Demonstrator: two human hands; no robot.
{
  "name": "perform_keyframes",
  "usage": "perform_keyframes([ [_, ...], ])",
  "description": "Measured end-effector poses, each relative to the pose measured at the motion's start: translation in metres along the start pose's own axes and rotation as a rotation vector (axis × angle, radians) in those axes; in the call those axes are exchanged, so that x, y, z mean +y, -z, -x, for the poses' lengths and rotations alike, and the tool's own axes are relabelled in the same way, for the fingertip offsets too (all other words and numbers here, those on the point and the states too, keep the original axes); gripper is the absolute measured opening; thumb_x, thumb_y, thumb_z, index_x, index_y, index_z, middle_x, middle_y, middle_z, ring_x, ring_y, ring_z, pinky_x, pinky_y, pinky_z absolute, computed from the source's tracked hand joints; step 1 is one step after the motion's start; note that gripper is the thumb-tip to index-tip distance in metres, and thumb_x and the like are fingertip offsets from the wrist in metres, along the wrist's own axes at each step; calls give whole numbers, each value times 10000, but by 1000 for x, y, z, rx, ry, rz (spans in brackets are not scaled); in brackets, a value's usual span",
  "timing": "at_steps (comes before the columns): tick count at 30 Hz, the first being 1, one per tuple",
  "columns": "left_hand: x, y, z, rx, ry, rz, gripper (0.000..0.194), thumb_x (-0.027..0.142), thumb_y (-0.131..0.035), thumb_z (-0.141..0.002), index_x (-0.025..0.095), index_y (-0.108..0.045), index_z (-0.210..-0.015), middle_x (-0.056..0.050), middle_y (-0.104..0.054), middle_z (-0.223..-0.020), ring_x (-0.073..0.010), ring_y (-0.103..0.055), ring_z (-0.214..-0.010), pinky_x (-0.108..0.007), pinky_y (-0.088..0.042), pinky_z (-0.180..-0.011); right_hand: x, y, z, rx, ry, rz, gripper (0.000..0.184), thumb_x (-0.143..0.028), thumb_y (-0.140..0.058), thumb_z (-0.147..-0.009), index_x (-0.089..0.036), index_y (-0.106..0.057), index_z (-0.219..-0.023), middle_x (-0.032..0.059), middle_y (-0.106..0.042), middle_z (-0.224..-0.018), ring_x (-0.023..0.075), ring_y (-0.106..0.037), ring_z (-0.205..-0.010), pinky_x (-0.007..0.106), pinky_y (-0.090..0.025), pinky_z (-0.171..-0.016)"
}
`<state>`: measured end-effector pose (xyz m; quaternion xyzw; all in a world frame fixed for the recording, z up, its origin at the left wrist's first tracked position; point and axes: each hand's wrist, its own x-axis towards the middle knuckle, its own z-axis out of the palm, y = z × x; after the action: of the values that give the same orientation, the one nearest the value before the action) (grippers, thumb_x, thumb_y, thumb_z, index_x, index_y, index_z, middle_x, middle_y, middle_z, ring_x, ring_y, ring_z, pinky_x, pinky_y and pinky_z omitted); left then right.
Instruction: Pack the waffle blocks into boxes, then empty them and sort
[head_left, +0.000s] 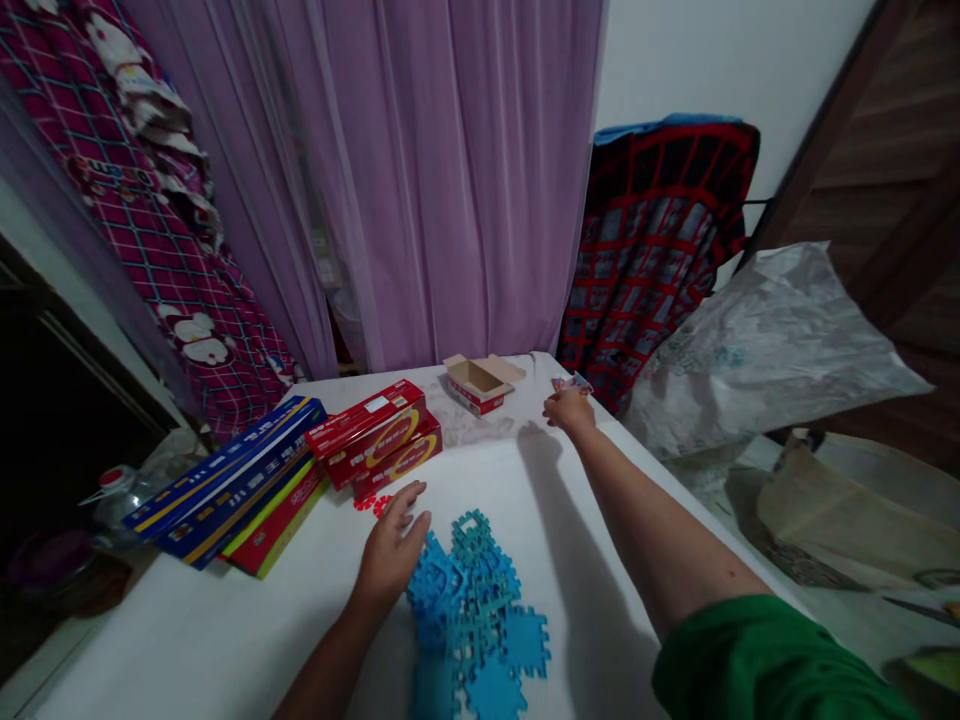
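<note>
My left hand [391, 545] is open, fingers apart, above the white tabletop at the left edge of a pile of blue and teal interlocking plastic pieces [480, 590]. Two red round notched pieces [373, 505] lie just beyond its fingers. My right hand [570, 410] reaches to the far right corner of the table, its fingers curled in. Right behind its knuckles is a small printed packet [574, 382]. Whatever those fingers hold, if anything, is hidden. A small open cardboard box [480, 385] stands at the back, left of this hand, with its flaps up.
Red boxes [375, 435] are stacked at the left, beside leaning blue boxes [232, 480] and a red and yellow-green box [281, 515]. Purple curtains [465, 180] hang behind the table [225, 640]. A large clear plastic bag [757, 350] is off its right side.
</note>
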<state>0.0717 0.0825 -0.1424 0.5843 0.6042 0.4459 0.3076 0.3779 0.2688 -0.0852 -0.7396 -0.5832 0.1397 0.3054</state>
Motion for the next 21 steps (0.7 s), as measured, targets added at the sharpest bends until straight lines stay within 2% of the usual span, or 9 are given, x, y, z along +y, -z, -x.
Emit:
perform_keyframes([
  [4,-15,9,26,-18,-52,-111,471,439,-514,-848,217,-595,-1256,-89,-610,-1330,-223,-570,-1227,-378,-460,-1043,5,1,56,-191,53,-4,236,-208,-534,-829,-170,-762,-881,50,-740,-718,161,-681,-611,275,-515,-676],
  [8,-16,13,54,-97,-211,-303,509,457,-480,-884,199,-570,-1314,-109,-558,-1397,-232,-500,-1308,-393,-380,-1122,21,0,147,-334,191,-46,231,-294,-569,-844,-225,-758,-958,24,-764,-898,160,-707,-762,253,-524,-736],
  [11,-7,15,76,-291,-392,-494,538,480,-468,-912,282,-478,-1412,-72,-441,-1503,-264,-363,-1410,-486,-266,-1176,36,-2,221,-349,374,-164,317,-350,-506,-887,-221,-732,-1068,65,-746,-1035,193,-707,-855,306,-550,-758],
  [12,-4,15,82,-360,-448,-556,531,490,-466,-918,325,-459,-1422,-50,-411,-1524,-278,-315,-1433,-532,-216,-1183,39,-3,242,-332,453,-188,351,-378,-481,-909,-230,-708,-1131,74,-732,-1085,199,-696,-923,324,-548,-804],
  [14,2,14,88,-441,-505,-667,505,504,-470,-920,381,-460,-1409,-28,-375,-1544,-308,-253,-1456,-608,-141,-1173,40,-8,274,-297,697,-160,381,-425,-509,-902,-254,-678,-1197,94,-645,-1276,240,-594,-1170,406,-469,-984],
  [16,7,13,89,-420,-480,-760,500,506,-493,-910,383,-480,-1394,-41,-376,-1544,-331,-247,-1454,-642,-113,-1157,34,-15,288,-312,821,-42,417,-463,-548,-884,-295,-642,-1255,99,-536,-1413,281,-467,-1312,490,-373,-1066],
  [17,8,14,88,-379,-446,-797,507,503,-509,-903,375,-484,-1394,-55,-389,-1536,-338,-260,-1448,-648,-112,-1152,31,-18,290,-324,823,28,450,-474,-559,-879,-304,-614,-1292,106,-500,-1446,297,-431,-1339,522,-343,-1076],
  [21,7,28,88,-229,-271,-885,520,500,-514,-902,341,-490,-1396,-93,-470,-1481,-336,-347,-1404,-645,-142,-1140,22,-31,275,-282,626,213,486,-450,-508,-916,-250,-557,-1357,159,-492,-1439,314,-438,-1328,553,-324,-1062],
])
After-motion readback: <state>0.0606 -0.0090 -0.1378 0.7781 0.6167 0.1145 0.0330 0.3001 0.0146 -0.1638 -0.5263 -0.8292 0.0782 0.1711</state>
